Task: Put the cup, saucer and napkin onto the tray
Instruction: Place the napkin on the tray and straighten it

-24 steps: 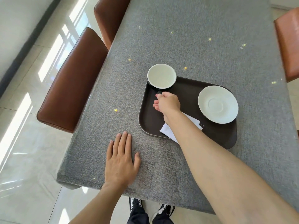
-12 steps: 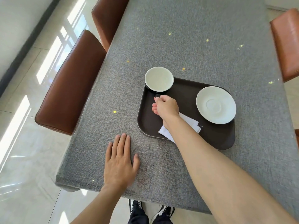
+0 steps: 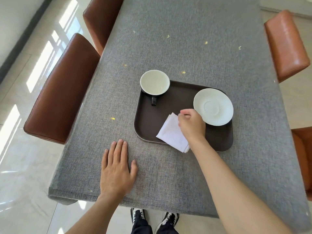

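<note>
A dark brown tray (image 3: 170, 102) lies on the grey table (image 3: 185, 39). In its far left corner stands the cup (image 3: 154, 82), black outside and white inside, with its handle pointing toward me. The white saucer (image 3: 213, 106) rests at the tray's far right. The folded white napkin (image 3: 169, 132) lies on the tray's near side, one corner hanging over the front rim. My right hand (image 3: 191, 125) hovers over the napkin's right part beside the saucer, fingers loosely curled with nothing seen in them. My left hand (image 3: 117, 169) lies flat on the cloth, left of the tray.
Two brown leather chairs (image 3: 62, 88) (image 3: 101, 19) line the table's left side. Orange-brown chairs (image 3: 287, 44) (image 3: 303, 157) stand on the right. The table's near edge runs just past my left wrist, with my shoes (image 3: 153, 218) below it.
My right hand has let go of the cup's handle and moved right and toward me, over the napkin. The cup stays in the tray's corner. My left hand has not moved.
</note>
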